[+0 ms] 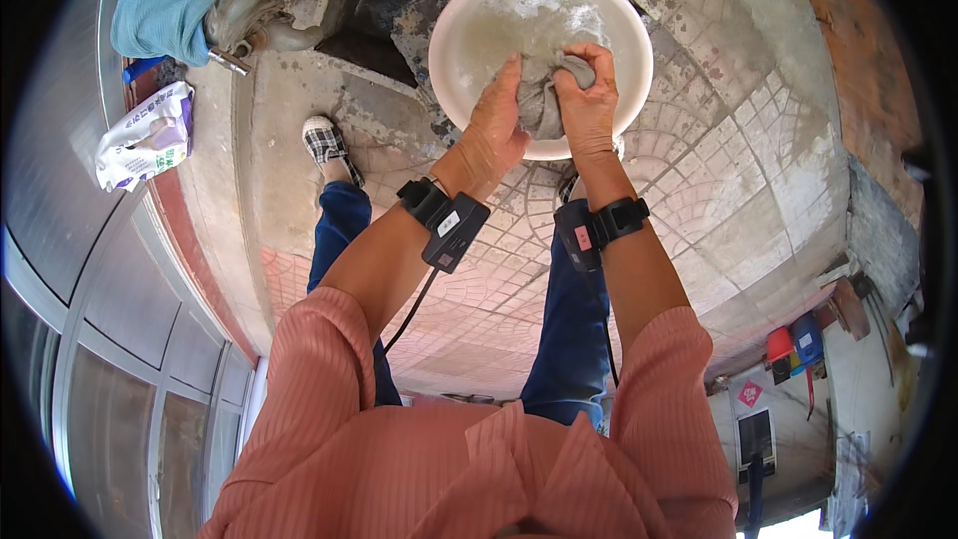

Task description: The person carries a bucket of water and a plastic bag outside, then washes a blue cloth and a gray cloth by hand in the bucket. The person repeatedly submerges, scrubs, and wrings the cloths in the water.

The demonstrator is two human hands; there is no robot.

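Note:
A wet grey cloth [540,106] is bunched between my two hands over the near part of a white basin [636,82] with a pinkish rim. Cloudy, sudsy water [516,22] fills the basin. My left hand [498,116] presses against the cloth's left side, thumb side up. On the other side my right hand [587,101] pinches a fold of it, with fingers curled over the top. How far the cloth dips into the water is hidden by my hands. Both wrists carry black strapped devices with cables.
Tiled paving [711,165] surrounds the basin. Left of it is a concrete-edged opening [374,60]. A light blue cloth [179,0] hangs at upper left above a metal pipe end [228,60]. A printed plastic bag [150,136] lies against the glazed metal door frame [120,269].

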